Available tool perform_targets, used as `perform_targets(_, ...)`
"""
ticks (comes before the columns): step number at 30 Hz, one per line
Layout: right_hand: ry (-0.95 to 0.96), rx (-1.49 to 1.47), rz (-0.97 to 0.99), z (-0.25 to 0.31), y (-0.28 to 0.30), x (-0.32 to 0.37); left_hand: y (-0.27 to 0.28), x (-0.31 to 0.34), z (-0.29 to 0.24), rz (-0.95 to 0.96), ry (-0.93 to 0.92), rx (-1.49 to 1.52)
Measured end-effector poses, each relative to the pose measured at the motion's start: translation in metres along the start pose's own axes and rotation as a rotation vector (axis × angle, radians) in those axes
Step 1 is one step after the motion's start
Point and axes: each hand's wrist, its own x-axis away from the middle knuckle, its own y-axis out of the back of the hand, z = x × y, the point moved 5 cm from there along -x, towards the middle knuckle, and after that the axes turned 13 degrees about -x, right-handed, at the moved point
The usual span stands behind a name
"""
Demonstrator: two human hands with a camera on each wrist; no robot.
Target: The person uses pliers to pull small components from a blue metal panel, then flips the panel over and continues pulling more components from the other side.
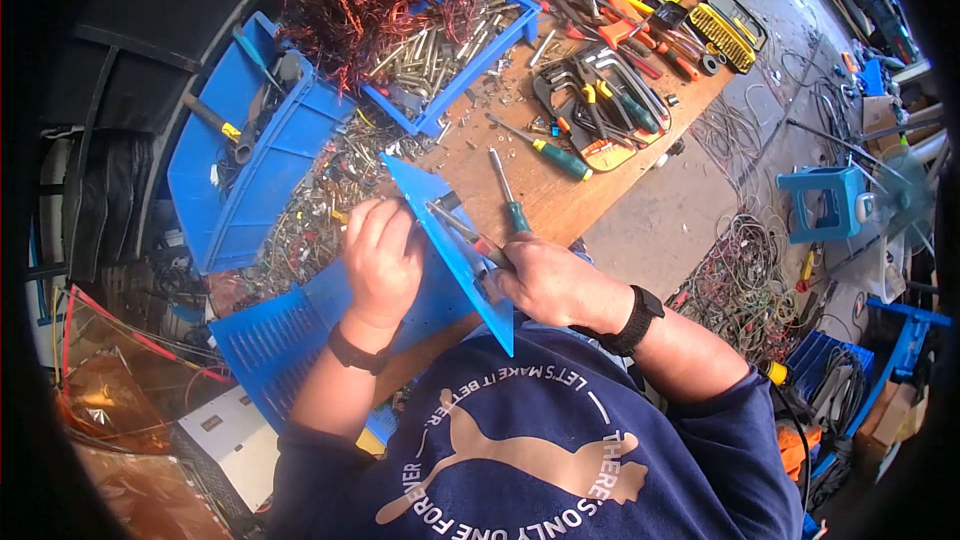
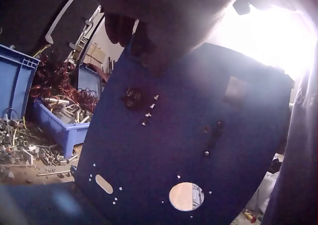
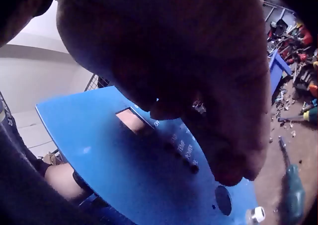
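Note:
A thin blue metal panel [image 1: 452, 258] stands tilted between my two hands. The left wrist view shows its dark inner side [image 2: 164, 145], with round, oval and square cutouts. White lettering and a square window mark the outer face [image 3: 119, 150] in the right wrist view. My left hand [image 1: 380, 265] holds the panel near its upper edge, fingers curled and fingertips hidden. On the other side, my right hand [image 1: 560, 285] grips a slim red-handled tool [image 1: 482, 243], its metal end lying along the panel face. A green-handled screwdriver [image 1: 515, 215] lies just beyond this hand.
A slotted blue sheet [image 1: 270, 340] lies at the left. Beyond are a large blue bin [image 1: 240, 160] and a blue crate [image 1: 440, 125] with metal rods and copper wire [image 1: 350, 10]. Hex keys [image 1: 610, 100] and tools crowd the wooden table [image 1: 560, 205]. Wires [image 1: 735, 290] tangle on the floor.

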Motion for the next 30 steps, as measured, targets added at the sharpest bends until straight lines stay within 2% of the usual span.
perform_targets(13, 0.029, -0.005, 0.015, 0.002, -0.002, -0.001, 0.0, 0.0, -0.001, -0.01, -0.026, -0.002)
perform_targets(16, 0.058, -0.007, 0.01, -0.003, -0.003, -0.002, -0.005, 0.005, 0.008, 0.077, 0.111, 0.093)
perform_targets(19, 0.119, 0.011, -0.034, -0.009, -0.005, -0.003, -0.034, 0.026, 0.031, 0.304, 0.563, 0.606)
perform_targets(20, 0.136, 0.019, -0.059, -0.011, -0.006, -0.004, -0.043, 0.034, 0.04, 0.542, 0.743, 0.839)
perform_targets(23, 0.157, 0.048, -0.097, -0.017, -0.008, -0.007, -0.057, 0.047, 0.039, 0.708, 1.173, 1.605)
perform_targets(24, 0.159, 0.059, -0.106, -0.019, -0.009, -0.007, -0.055, 0.044, 0.037, 0.73, 1.176, 1.469)
perform_targets(27, 0.181, 0.055, -0.101, -0.02, -0.008, -0.007, -0.05, 0.041, 0.043, 0.639, 1.023, 0.944)
perform_targets(30, 0.189, 0.0, -0.09, -0.024, -0.01, -0.008, -0.029, 0.025, 0.037, 0.372, 0.649, 0.574)
